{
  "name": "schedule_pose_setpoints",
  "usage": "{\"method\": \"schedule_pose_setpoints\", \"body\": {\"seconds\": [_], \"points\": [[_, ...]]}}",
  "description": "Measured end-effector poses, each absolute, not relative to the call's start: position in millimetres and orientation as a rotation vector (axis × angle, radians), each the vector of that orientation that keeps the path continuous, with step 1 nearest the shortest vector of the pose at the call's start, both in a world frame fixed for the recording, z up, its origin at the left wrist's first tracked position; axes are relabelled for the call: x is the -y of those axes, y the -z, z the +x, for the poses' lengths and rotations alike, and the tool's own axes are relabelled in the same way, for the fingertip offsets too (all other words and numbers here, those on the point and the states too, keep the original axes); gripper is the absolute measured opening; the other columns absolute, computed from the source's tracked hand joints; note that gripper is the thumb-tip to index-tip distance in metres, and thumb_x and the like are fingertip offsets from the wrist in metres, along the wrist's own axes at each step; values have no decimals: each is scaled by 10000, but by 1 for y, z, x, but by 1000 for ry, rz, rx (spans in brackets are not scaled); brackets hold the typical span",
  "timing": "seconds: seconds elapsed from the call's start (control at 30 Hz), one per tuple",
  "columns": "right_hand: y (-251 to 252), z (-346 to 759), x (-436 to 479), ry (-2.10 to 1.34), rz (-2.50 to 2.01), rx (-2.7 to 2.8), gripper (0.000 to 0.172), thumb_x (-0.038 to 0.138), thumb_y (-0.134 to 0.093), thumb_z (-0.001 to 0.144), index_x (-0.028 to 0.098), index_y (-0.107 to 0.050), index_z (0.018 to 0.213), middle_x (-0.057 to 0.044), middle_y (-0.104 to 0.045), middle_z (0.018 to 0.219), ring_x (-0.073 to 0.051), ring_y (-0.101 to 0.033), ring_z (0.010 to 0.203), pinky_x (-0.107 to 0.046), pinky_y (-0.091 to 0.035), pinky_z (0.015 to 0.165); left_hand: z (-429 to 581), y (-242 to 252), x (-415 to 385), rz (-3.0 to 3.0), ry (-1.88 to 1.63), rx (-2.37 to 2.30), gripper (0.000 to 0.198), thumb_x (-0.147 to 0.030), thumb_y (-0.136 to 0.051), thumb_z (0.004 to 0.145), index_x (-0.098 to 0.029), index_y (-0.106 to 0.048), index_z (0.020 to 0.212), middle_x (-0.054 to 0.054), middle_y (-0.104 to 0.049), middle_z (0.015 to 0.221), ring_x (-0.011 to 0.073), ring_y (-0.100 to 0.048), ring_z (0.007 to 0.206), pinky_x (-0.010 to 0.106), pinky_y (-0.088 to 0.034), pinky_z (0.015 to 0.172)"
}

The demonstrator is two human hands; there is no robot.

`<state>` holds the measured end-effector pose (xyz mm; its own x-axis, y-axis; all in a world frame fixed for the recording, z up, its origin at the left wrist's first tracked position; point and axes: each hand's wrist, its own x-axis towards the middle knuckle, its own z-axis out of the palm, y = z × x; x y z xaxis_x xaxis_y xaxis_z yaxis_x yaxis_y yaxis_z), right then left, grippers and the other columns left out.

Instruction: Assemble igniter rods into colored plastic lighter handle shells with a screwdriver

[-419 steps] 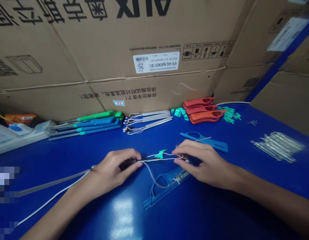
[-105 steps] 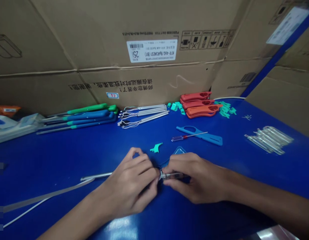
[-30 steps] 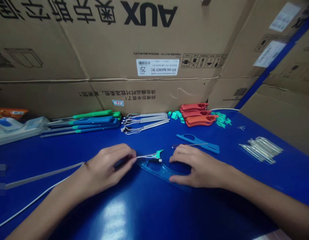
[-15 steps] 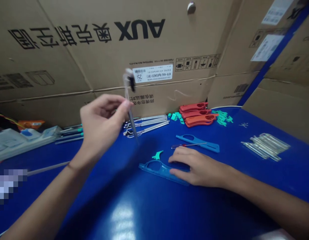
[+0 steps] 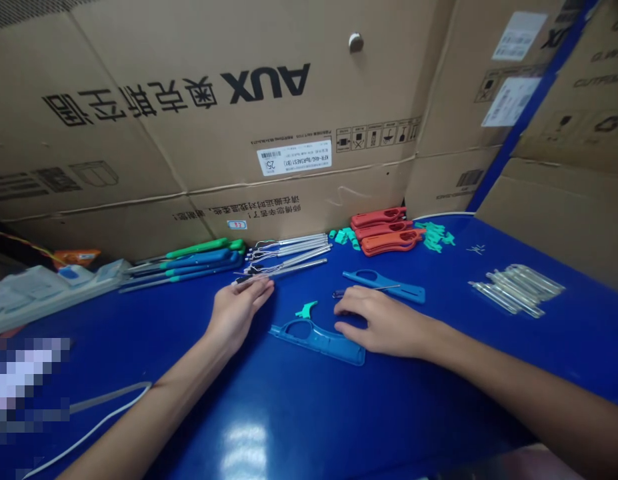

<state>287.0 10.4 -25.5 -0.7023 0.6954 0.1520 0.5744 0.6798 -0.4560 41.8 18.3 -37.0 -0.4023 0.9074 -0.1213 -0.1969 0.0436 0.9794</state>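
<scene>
A wired metal tube (image 5: 249, 280) is pinched by the fingers (image 5: 259, 285) of the left hand (image 5: 233, 317) beside a row of wired tubes (image 5: 289, 250), left of the blue plastic jig (image 5: 316, 340), by which the open right hand (image 5: 383, 323) is laid, with bare metal tubes (image 5: 513, 290) remaining heaped beyond.

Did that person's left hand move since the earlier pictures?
Yes: the left hand has come down from high above the row of metal tubes to sit right beside them.

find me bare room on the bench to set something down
Bare blue bench lies in front of the blue plastic jig and beyond the right hand, below the metal tubes. The back edge is crowded: wired probes, red holders.
</scene>
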Motion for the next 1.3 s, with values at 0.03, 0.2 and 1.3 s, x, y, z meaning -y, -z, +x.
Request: {"method": "schedule_pose_setpoints", "body": {"seconds": [0.03, 0.2, 1.3], "points": [[26, 287, -10, -543, -1007, 2586, 196, 247, -587, 891, 137, -687, 1019, -116, -663, 1015, -240, -606, 1008, -390, -477, 899, 38, 34, -13, 791, -1453, -1430, 64, -33, -684, 727, -75, -660, 767, 123, -720, 854, 214, -725, 871, 381, -573, 931], [27, 288, -11, -530, -983, 2621, 222, 256, -569, 902, 126, -686, 1038, -121, -658, 1015, -247, -598, 1006, -388, -480, 891, 3, 15, -3, 1017, -1076, -1656, 351, -148, -811, 587, -95, -689, 912, 143, -747, 917, 325, -714, 915, 508, -529, 949], [24, 293, -6, -618, -952, 2710, 335, 395, -647, 849, 146, -690, 1069, -97, -632, 1050, -238, -572, 1095, -427, -313, 1111, 36, 36, -109, 2766, -332, -1771, 220, -256, -524, 901, -167, -716, 965, 98, -695, 923, 253, -637, 906, 325, -486, 790]]}}
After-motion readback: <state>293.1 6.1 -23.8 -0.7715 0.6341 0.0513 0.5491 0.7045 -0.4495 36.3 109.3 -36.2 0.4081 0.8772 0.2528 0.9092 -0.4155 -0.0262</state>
